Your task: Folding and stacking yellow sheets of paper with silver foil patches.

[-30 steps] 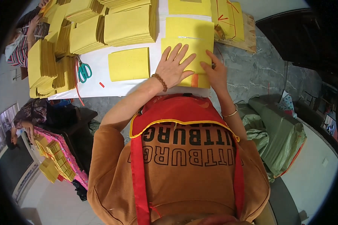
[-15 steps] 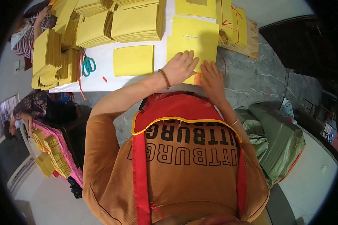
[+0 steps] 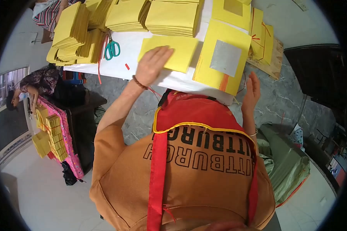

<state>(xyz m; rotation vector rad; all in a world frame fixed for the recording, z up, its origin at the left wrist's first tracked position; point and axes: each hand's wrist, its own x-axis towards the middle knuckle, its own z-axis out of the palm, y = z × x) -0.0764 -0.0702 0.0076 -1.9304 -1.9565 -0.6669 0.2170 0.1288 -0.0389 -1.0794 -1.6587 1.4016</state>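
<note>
My left hand (image 3: 154, 65), a beaded bracelet at its wrist, lies with fingers stretched flat on folded yellow paper (image 3: 183, 56) on the table. To the right of that paper is a stack of yellow sheets (image 3: 204, 65). Its top sheet bears a silver square (image 3: 225, 57) and an orange patch (image 3: 224, 82) near the close edge. My right hand (image 3: 252, 90) is raised just beyond the table's right corner, beside that stack. Its fingers point up and nothing shows in them.
Piles of folded yellow paper (image 3: 169, 19) line the table's far side. Teal-handled scissors (image 3: 112, 50) and a small red scrap (image 3: 127, 67) lie at left. Tied yellow bundles (image 3: 261, 38) rest on a wooden board (image 3: 275, 63). Another person (image 3: 38, 88) works at a pink-covered table (image 3: 67, 142).
My left hand has gone left from the sheet stack onto the folded paper. My right hand has pulled away to the right. The folded sheet has left the stack, uncovering the silver square.
</note>
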